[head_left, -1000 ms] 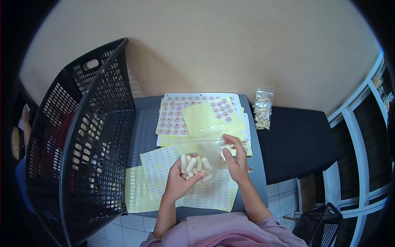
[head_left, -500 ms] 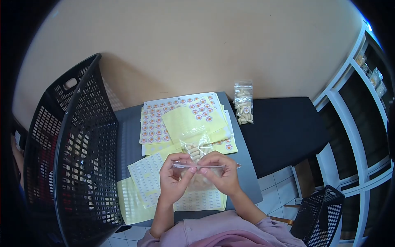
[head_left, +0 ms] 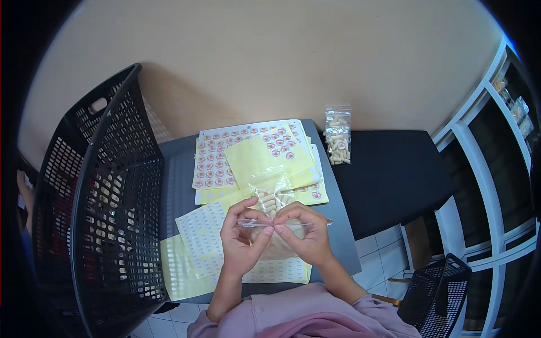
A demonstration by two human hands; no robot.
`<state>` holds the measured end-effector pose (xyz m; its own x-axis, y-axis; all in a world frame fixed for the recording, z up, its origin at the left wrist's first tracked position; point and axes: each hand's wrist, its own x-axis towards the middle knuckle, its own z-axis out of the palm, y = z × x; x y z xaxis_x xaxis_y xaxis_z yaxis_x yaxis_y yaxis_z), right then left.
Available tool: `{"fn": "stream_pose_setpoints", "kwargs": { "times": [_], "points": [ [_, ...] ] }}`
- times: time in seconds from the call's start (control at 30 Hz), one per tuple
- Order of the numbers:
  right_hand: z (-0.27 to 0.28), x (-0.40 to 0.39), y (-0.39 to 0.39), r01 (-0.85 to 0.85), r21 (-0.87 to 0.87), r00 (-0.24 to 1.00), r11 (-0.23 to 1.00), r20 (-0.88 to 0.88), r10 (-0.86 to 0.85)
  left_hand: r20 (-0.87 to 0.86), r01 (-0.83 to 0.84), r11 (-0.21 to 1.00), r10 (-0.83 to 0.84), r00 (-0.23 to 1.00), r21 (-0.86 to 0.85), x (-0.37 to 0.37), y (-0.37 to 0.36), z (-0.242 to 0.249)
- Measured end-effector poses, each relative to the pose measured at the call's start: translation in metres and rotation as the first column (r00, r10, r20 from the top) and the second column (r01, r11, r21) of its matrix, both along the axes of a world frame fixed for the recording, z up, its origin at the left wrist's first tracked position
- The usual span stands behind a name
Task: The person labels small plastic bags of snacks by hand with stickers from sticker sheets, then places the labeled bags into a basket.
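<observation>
Now the left hand (head_left: 239,241) and right hand (head_left: 311,239) both pinch the clear bag's (head_left: 280,247) top edge, fingers curled, thumbs meeting mid-edge, where a second ago the left cradled it low and the right stood spread alongside! It's held above the label sheets (head_left: 204,239) on the grey bench (head_left: 341,250), another capsule bag (head_left: 271,191) just beyond.

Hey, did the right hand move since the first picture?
Yes. Against the grey table, the right hand has moved left, farther in from the table's right edge.
</observation>
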<state>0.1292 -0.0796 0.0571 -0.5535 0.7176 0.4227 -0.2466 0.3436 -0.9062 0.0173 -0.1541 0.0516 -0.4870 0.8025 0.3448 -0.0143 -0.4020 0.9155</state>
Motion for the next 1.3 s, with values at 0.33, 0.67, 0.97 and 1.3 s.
{"fn": "stream_pose_setpoints", "kwargs": {
  "times": [0.33, 0.67, 0.97, 1.3],
  "points": [
    [0.001, -0.002, -0.001, 0.046, 0.072, 0.999, 0.996, 0.014, -0.048, -0.068, -0.08, 0.996, 0.082, 0.994, 0.036, 0.0, -0.003, -0.001],
    [-0.006, -0.01, -0.003, 0.053, 0.116, 0.999, 0.992, 0.002, -0.053, -0.15, -0.172, 0.98, 0.185, 0.971, 0.096, -0.002, -0.007, -0.004],
    [-0.008, -0.016, -0.004, 0.052, 0.138, 0.998, 0.989, -0.033, -0.048, -0.161, -0.175, 0.98, 0.189, 0.969, 0.099, -0.006, -0.01, -0.008],
    [-0.003, -0.027, -0.001, -0.06, 0.115, 0.997, 0.991, -0.042, 0.066, -0.003, -0.235, 0.972, 0.235, 0.972, 0.024, -0.009, -0.015, 0.001]
  ]
}}
